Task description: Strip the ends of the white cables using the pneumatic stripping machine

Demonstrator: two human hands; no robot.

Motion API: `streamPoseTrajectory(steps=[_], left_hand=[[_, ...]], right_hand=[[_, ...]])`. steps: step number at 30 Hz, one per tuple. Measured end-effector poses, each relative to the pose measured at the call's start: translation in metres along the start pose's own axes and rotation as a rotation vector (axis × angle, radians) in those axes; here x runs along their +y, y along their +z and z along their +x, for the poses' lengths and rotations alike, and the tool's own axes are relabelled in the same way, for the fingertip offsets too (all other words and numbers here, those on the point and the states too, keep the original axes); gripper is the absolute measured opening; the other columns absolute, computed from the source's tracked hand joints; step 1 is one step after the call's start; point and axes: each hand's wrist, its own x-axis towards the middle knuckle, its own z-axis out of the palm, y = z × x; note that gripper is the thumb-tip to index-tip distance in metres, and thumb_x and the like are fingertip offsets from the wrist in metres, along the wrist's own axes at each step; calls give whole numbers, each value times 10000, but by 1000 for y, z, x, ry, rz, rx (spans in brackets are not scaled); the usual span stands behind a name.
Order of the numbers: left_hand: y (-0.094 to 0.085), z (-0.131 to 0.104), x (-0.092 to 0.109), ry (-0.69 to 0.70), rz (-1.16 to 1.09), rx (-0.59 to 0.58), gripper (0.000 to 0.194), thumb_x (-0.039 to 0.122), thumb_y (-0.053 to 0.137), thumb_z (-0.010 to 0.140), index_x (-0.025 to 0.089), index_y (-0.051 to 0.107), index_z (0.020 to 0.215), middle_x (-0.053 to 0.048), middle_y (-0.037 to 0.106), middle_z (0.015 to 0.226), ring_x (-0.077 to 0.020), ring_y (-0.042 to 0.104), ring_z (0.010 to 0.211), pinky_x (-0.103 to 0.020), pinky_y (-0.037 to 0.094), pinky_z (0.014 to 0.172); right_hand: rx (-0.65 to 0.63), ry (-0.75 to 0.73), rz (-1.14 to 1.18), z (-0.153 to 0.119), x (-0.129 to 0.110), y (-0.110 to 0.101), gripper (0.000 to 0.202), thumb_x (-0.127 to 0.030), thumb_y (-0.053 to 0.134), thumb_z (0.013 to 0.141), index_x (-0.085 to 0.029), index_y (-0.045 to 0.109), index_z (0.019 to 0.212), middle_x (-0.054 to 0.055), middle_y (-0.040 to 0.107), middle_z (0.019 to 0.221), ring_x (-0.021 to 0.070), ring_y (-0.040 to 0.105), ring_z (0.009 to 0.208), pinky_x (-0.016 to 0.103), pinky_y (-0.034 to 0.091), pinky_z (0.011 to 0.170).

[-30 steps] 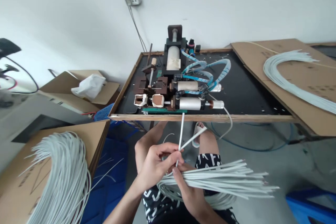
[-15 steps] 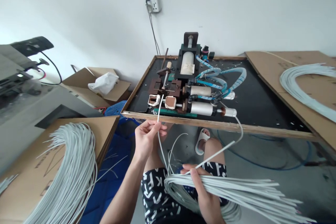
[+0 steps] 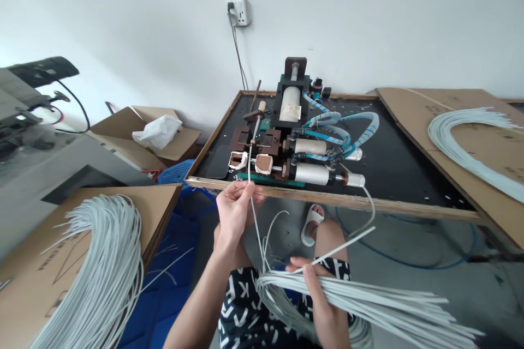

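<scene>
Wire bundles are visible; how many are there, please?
3: left bundle, on left cardboard; held bundle, in right hand; right bundle, on right cardboard; others may be hidden.

One bare left hand [image 3: 233,210] and one bare right hand [image 3: 321,297] are making two, with one single thin white wire [image 3: 256,221] running through the left. Similar wires are forming three curved bundles: left bundle [image 3: 110,262], middle bundle [image 3: 380,304] and right bundle [image 3: 458,151]. One dark metal machine [image 3: 277,147] is carrying three large pale cylinders: near cylinder [image 3: 311,173], middle cylinder [image 3: 310,146] and rear cylinder [image 3: 290,101]. One white wall socket [image 3: 242,12], one open brown cardboard box [image 3: 118,147], one crumpled white plastic bag [image 3: 158,132] and one white sandal [image 3: 305,235] are showing.
</scene>
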Motion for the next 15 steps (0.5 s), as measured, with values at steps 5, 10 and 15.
streamPoseTrajectory(steps=[5, 10, 15], left_hand=[[-7, 4, -3, 16, 13, 1, 305, 364, 889, 676, 132, 703, 745, -59, 778, 672, -162, 715, 511, -240, 604, 553], [-13, 7, -5, 12, 32, -25, 285, 364, 872, 708, 138, 711, 773, -55, 780, 689, -167, 722, 531, -254, 611, 575], [-14, 12, -2, 47, 87, -77, 266, 363, 839, 755, 138, 714, 819, -42, 767, 665, -163, 717, 525, -239, 596, 563]], right_hand=[[-7, 60, -8, -1, -6, 0, 356, -575, 678, 902, -258, 834, 865, 33, 804, 784, 215, 739, 788, 255, 587, 771], [-26, 126, -7, -1, 0, -6, 416, -635, 674, 873, -248, 826, 871, 45, 803, 817, 239, 739, 843, 286, 587, 817], [-73, 100, -41, -2, 5, -9, 370, -576, 649, 920, -251, 823, 902, 34, 809, 862, 221, 738, 858, 277, 570, 851]])
